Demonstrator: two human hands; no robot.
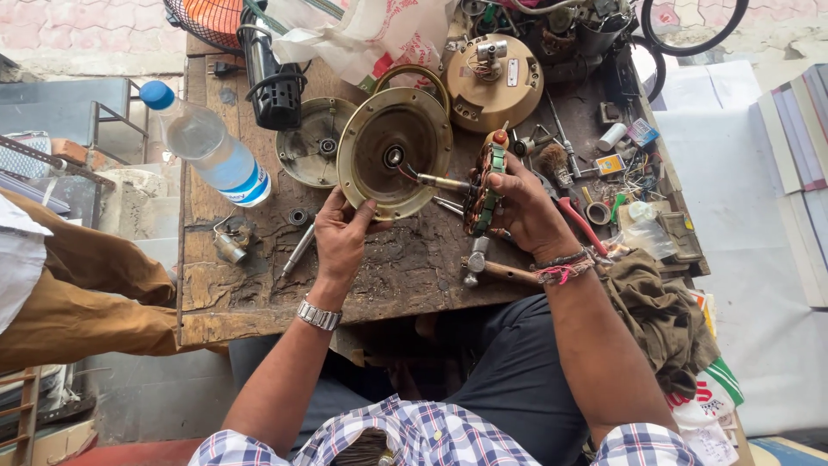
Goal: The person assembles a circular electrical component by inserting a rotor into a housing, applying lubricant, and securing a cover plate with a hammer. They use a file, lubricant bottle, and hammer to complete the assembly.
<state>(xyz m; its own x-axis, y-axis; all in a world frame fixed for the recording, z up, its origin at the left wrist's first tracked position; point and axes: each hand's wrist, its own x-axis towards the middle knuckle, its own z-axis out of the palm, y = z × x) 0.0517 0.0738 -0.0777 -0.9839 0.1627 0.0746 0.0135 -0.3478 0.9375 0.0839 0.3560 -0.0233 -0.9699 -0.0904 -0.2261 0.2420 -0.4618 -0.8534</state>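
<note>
- The person is wearing a short-sleeved checked shirt in blue, white and red, its plaid collar showing at the bottom edge of the view.
- Dark navy trousers are covering the legs under the bench.
- The left hand (341, 235) is carrying a silver metal link-band wristwatch (318, 316) sitting snugly round the wrist.
- The right hand (528, 210) is wearing a bundle of red, pink and dark thread bands (562, 267), with loose frayed ends sticking out.
- Both forearms are showing bare below the sleeves.
</note>
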